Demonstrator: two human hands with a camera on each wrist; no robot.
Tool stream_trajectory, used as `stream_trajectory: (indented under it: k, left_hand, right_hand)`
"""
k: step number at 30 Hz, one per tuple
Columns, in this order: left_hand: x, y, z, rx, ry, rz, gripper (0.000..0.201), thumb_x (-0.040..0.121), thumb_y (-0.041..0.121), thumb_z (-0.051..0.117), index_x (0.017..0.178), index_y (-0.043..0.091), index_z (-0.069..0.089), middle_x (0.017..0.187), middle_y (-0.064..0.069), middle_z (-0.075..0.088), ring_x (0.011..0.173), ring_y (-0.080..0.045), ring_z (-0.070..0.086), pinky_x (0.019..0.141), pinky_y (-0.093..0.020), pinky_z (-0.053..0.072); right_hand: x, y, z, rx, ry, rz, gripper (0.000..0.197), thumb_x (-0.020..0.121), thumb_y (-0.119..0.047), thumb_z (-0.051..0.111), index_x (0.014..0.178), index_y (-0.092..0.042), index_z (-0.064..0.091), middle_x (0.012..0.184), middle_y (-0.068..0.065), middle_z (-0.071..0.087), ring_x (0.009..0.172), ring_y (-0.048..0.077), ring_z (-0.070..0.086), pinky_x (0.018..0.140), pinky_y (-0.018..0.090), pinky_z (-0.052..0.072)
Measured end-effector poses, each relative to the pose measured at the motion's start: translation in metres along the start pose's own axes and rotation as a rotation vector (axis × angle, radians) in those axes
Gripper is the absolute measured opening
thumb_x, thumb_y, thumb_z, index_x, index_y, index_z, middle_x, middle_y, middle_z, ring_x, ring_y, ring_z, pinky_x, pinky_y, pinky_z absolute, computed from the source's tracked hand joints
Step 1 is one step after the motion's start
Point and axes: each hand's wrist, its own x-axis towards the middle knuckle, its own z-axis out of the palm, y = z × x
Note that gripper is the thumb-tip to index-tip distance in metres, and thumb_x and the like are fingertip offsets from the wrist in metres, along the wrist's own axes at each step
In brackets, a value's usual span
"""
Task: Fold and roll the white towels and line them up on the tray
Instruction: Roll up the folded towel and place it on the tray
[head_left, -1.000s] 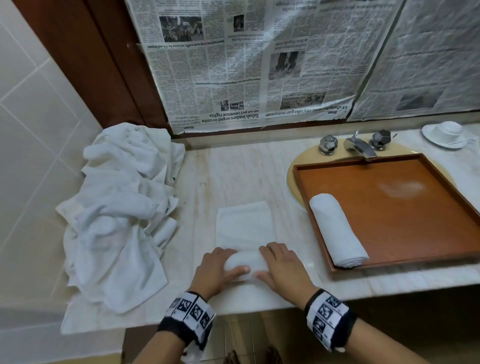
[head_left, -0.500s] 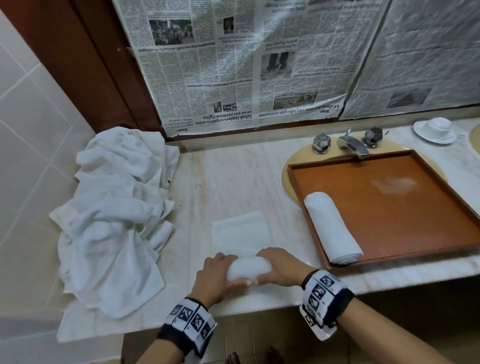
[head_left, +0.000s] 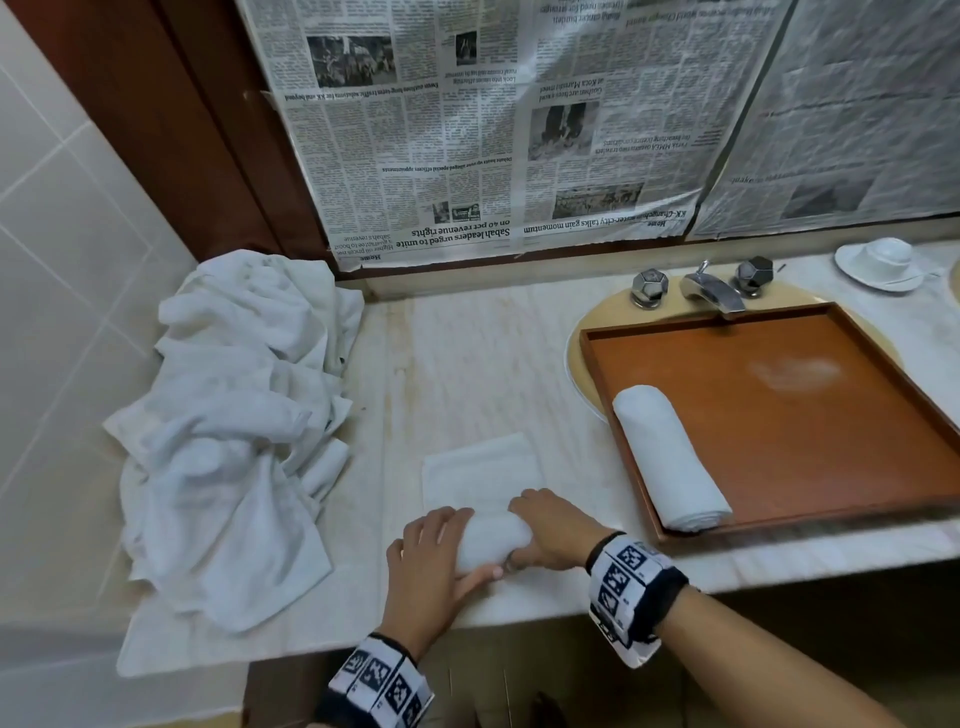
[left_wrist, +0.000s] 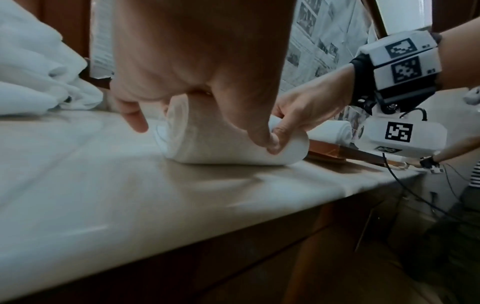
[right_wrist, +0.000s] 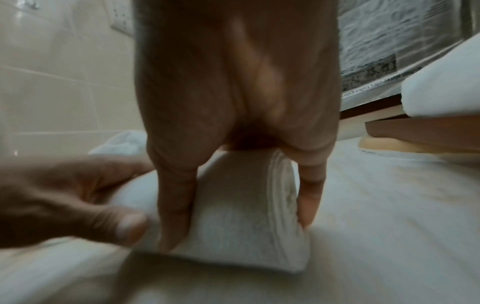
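Observation:
A white towel (head_left: 491, 540) lies half rolled near the counter's front edge, and its flat part (head_left: 480, 470) stretches away from me. My left hand (head_left: 436, 556) grips the roll's left end, thumb on the near side. My right hand (head_left: 548, 527) curls over the right end. The left wrist view shows the roll (left_wrist: 221, 144) under both hands. In the right wrist view my fingers (right_wrist: 176, 205) straddle the roll's spiral end (right_wrist: 283, 195). One finished rolled towel (head_left: 670, 457) lies at the left side of the brown wooden tray (head_left: 805, 441).
A heap of loose white towels (head_left: 234, 415) fills the counter's left end against the tiled wall. The tray sits over a sink, with a chrome tap (head_left: 711, 291) behind it. A white cup and saucer (head_left: 880, 262) stand at the far right. Newspaper covers the wall behind.
Both hands have rolled the towel further away from me; the roll is thicker and the flat part shorter. My right hand has shifted from the top to the roll's right end.

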Motion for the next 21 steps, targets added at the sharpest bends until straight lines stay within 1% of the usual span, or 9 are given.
stream_trajectory:
  k: [3, 6, 8, 10, 11, 13, 15, 18, 21]
  left_hand:
    - [0.013, -0.003, -0.018, -0.022, -0.256, -0.040, 0.088, 0.070, 0.094, 0.033, 0.140, 0.041, 0.042, 0.137, 0.012, 0.044, 0.120, -0.018, 0.044, 0.093, -0.040, 0.037]
    - [0.039, -0.006, -0.037, -0.030, -0.446, -0.062, 0.080, 0.074, 0.088, 0.045, 0.136, 0.038, 0.048, 0.133, 0.007, 0.048, 0.121, -0.020, 0.046, 0.096, -0.043, 0.035]
    - [0.050, -0.006, -0.040, -0.068, -0.504, -0.083, 0.072, 0.076, 0.086, 0.050, 0.129, 0.037, 0.055, 0.130, 0.004, 0.051, 0.122, -0.023, 0.048, 0.096, -0.046, 0.036]
    - [0.051, -0.004, -0.038, -0.056, -0.503, -0.100, 0.074, 0.077, 0.085, 0.049, 0.131, 0.035, 0.052, 0.136, 0.003, 0.045, 0.125, -0.025, 0.043, 0.099, -0.047, 0.036]
    - [0.048, -0.002, -0.036, -0.037, -0.470, -0.111, 0.076, 0.079, 0.084, 0.049, 0.136, 0.034, 0.048, 0.142, 0.004, 0.039, 0.127, -0.025, 0.040, 0.100, -0.046, 0.036]
    - [0.033, 0.002, -0.028, 0.005, -0.339, -0.103, 0.080, 0.080, 0.083, 0.046, 0.142, 0.034, 0.040, 0.146, 0.006, 0.031, 0.128, -0.024, 0.037, 0.099, -0.045, 0.035]
    - [0.016, 0.004, -0.018, 0.064, -0.168, -0.024, 0.080, 0.079, 0.085, 0.043, 0.140, 0.034, 0.043, 0.142, 0.006, 0.038, 0.123, -0.024, 0.044, 0.095, -0.046, 0.040]
    - [0.002, 0.005, -0.006, 0.118, -0.014, 0.051, 0.071, 0.080, 0.079, 0.045, 0.133, 0.032, 0.048, 0.130, 0.005, 0.052, 0.112, -0.025, 0.055, 0.084, -0.044, 0.046]
    - [0.010, 0.007, -0.016, 0.088, -0.177, -0.008, 0.070, 0.085, 0.079, 0.043, 0.141, 0.036, 0.042, 0.137, 0.008, 0.045, 0.121, -0.021, 0.046, 0.093, -0.042, 0.038]
  right_hand:
    - [-0.006, 0.004, -0.003, 0.093, -0.070, 0.031, 0.062, 0.080, -0.051, 0.073, 0.127, -0.016, 0.052, 0.125, 0.004, 0.056, 0.109, 0.023, 0.052, 0.091, 0.034, 0.044]
    - [-0.020, 0.001, 0.016, -0.158, 0.226, -0.017, 0.067, 0.084, -0.054, 0.063, 0.135, -0.014, 0.046, 0.127, 0.006, 0.050, 0.112, 0.028, 0.051, 0.091, 0.040, 0.045]
    - [-0.028, -0.006, 0.035, -0.309, 0.302, -0.020, 0.069, 0.073, -0.050, 0.071, 0.126, -0.011, 0.053, 0.115, 0.008, 0.054, 0.101, 0.029, 0.057, 0.081, 0.039, 0.050]
    - [-0.026, -0.008, 0.047, -0.347, 0.352, -0.040, 0.070, 0.061, -0.045, 0.078, 0.118, -0.010, 0.058, 0.107, 0.008, 0.057, 0.092, 0.028, 0.060, 0.075, 0.036, 0.052]
    - [-0.022, -0.006, 0.046, -0.326, 0.347, -0.063, 0.067, 0.061, -0.042, 0.079, 0.117, -0.010, 0.059, 0.107, 0.008, 0.057, 0.093, 0.028, 0.060, 0.075, 0.036, 0.052]
    - [-0.015, -0.001, 0.033, -0.229, 0.303, -0.091, 0.060, 0.077, -0.037, 0.074, 0.126, -0.009, 0.056, 0.119, 0.009, 0.056, 0.105, 0.029, 0.057, 0.084, 0.039, 0.049]
    - [-0.010, 0.003, 0.015, -0.102, 0.209, -0.095, 0.055, 0.087, -0.040, 0.067, 0.133, -0.013, 0.051, 0.127, 0.006, 0.051, 0.115, 0.026, 0.050, 0.093, 0.037, 0.043]
    - [-0.006, 0.005, -0.009, 0.041, 0.019, -0.059, 0.053, 0.084, -0.043, 0.073, 0.126, -0.015, 0.058, 0.121, 0.006, 0.054, 0.111, 0.024, 0.051, 0.090, 0.034, 0.041]
    - [-0.010, 0.008, -0.006, 0.044, 0.007, -0.037, 0.059, 0.083, -0.048, 0.073, 0.130, -0.016, 0.054, 0.126, 0.005, 0.054, 0.114, 0.024, 0.051, 0.090, 0.033, 0.040]
